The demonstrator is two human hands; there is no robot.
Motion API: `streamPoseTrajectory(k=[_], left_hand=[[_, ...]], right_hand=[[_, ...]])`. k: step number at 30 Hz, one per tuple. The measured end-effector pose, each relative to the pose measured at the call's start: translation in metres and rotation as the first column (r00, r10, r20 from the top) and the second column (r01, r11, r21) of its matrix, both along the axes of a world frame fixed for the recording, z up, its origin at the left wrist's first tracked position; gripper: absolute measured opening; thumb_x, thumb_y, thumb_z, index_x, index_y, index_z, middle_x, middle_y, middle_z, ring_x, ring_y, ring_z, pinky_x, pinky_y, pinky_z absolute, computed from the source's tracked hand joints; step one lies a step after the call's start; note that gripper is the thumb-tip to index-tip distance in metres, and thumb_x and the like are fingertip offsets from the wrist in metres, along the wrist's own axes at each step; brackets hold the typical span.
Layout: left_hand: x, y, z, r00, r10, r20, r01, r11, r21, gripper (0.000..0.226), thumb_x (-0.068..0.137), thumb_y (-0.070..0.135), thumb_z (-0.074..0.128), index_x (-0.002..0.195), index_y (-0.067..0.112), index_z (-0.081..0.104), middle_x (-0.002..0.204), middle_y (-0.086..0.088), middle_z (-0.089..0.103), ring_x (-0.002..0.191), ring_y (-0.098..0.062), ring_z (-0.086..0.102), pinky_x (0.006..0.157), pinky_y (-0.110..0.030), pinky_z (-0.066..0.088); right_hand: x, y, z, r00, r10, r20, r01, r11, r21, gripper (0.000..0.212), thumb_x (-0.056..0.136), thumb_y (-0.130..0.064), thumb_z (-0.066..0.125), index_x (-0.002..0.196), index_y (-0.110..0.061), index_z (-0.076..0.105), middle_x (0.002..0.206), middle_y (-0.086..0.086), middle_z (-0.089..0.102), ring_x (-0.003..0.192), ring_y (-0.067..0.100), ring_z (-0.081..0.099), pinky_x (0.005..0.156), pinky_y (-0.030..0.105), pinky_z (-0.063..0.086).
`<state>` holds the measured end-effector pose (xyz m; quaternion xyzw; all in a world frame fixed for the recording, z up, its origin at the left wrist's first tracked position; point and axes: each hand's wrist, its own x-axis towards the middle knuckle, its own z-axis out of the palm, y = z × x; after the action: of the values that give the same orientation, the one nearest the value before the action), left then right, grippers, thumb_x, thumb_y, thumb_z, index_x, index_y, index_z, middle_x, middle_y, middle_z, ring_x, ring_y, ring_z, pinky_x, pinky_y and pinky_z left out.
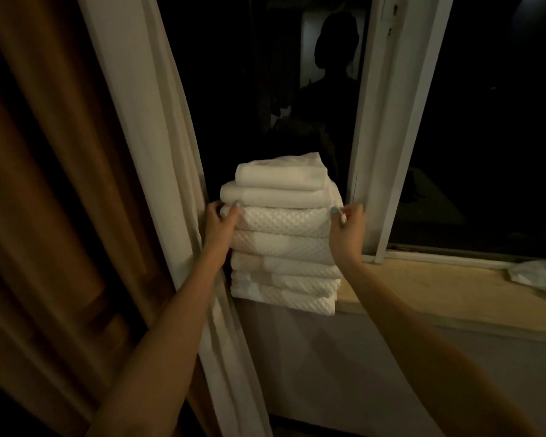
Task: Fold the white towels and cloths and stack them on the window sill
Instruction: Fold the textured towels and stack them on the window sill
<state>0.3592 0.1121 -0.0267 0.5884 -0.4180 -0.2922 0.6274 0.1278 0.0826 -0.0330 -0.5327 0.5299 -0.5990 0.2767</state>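
Observation:
A stack of folded white towels [284, 247] stands on the window sill [438, 294] at its left end, its front edge overhanging the sill. The lower towels have a waffle texture; two smooth folded cloths [278, 181] lie on top. My left hand [221, 222] presses the stack's left side at the upper waffle towel, thumb on the front. My right hand [349, 223] holds the same towel's right side, thumb on its front corner. Both hands grip the stack from either side.
A white sheer curtain [158, 146] and a brown drape [44, 184] hang just left of the stack. The white window frame post [388, 137] rises right of it. A crumpled white cloth [539, 272] lies at the sill's far right. The dark window glass reflects a person's silhouette.

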Motion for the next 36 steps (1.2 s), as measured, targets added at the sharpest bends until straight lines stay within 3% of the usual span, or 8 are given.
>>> streamPoseTrajectory(k=[8,13,19,22,25,27,31,36], left_hand=[[-0.012,0.004,-0.007,0.994,-0.11,0.014,0.111,0.991,-0.081,0.039,0.094,0.036,0.059,0.13,0.029,0.049,0.126,0.0,0.058,0.112,-0.016,0.057,0.092,-0.034,0.049],[-0.006,0.012,0.008,0.999,0.017,-0.037,-0.018,0.999,-0.042,0.036,0.102,0.043,0.037,0.121,0.021,0.057,0.119,-0.001,0.059,0.109,-0.021,0.056,0.076,-0.023,0.045],[0.003,-0.016,0.057,0.986,-0.133,0.098,0.125,0.988,0.085,0.064,0.094,0.066,0.028,0.143,0.028,0.043,0.144,-0.001,0.045,0.124,-0.017,0.046,0.105,-0.039,0.04],[0.002,-0.024,0.075,0.972,-0.186,0.142,0.156,0.967,0.199,0.073,0.09,0.073,0.029,0.145,0.028,0.04,0.149,-0.005,0.04,0.131,-0.023,0.042,0.109,-0.041,0.037],[-0.004,-0.028,0.089,0.955,-0.241,0.174,0.197,0.951,0.238,0.075,0.09,0.07,0.034,0.149,0.024,0.032,0.153,-0.006,0.033,0.136,-0.025,0.036,0.108,-0.037,0.033],[-0.007,-0.033,0.095,0.954,-0.244,0.175,0.192,0.944,0.268,0.081,0.088,0.071,0.04,0.15,0.02,0.027,0.153,-0.006,0.031,0.137,-0.026,0.035,0.106,-0.037,0.033],[-0.007,-0.04,0.092,0.909,-0.255,0.33,0.165,0.946,0.278,0.066,0.092,0.056,0.05,0.143,0.013,0.043,0.142,-0.009,0.044,0.125,-0.025,0.045,0.093,-0.03,0.039],[-0.008,-0.039,0.077,0.894,-0.237,0.38,0.208,0.971,0.115,0.029,0.098,0.038,0.049,0.092,0.01,0.055,0.091,-0.004,0.051,0.093,-0.024,0.054,0.07,-0.03,0.032]], right_hand=[[-0.005,0.013,-0.005,0.986,-0.086,0.14,0.087,0.996,-0.002,0.012,0.1,-0.022,0.047,0.098,-0.011,0.043,0.087,0.002,0.044,0.072,0.011,0.042,0.065,0.021,0.039],[-0.005,0.02,-0.008,0.994,-0.088,0.067,0.089,0.996,-0.014,0.01,0.099,-0.02,0.048,0.097,-0.012,0.043,0.09,0.002,0.044,0.076,0.013,0.044,0.069,0.023,0.039],[-0.009,0.003,0.042,0.996,0.049,-0.072,-0.056,0.994,-0.098,0.01,0.1,-0.025,0.044,0.098,-0.018,0.051,0.089,-0.003,0.052,0.077,0.007,0.05,0.067,0.02,0.039],[-0.008,-0.016,0.084,0.949,0.189,-0.253,-0.156,0.977,0.144,0.047,0.099,-0.054,0.031,0.089,-0.013,0.053,0.075,-0.001,0.05,0.07,0.016,0.051,0.06,0.028,0.041],[-0.007,-0.041,0.109,0.929,0.336,-0.156,-0.235,0.86,0.452,0.072,0.093,-0.065,0.034,0.127,-0.004,0.05,0.115,0.009,0.057,0.108,0.03,0.057,0.092,0.043,0.05],[-0.005,-0.047,0.113,0.919,0.386,-0.083,-0.287,0.797,0.531,0.077,0.09,-0.064,0.044,0.141,-0.007,0.037,0.134,0.011,0.049,0.118,0.031,0.053,0.096,0.043,0.049],[0.0,-0.056,0.11,0.908,0.39,-0.151,-0.261,0.812,0.522,0.074,0.089,-0.055,0.056,0.143,-0.008,0.035,0.139,0.011,0.046,0.122,0.031,0.05,0.097,0.042,0.046],[0.0,-0.055,0.105,0.935,0.323,-0.143,-0.244,0.884,0.399,0.057,0.092,-0.042,0.058,0.132,-0.004,0.048,0.123,0.01,0.053,0.108,0.027,0.053,0.084,0.036,0.048]])
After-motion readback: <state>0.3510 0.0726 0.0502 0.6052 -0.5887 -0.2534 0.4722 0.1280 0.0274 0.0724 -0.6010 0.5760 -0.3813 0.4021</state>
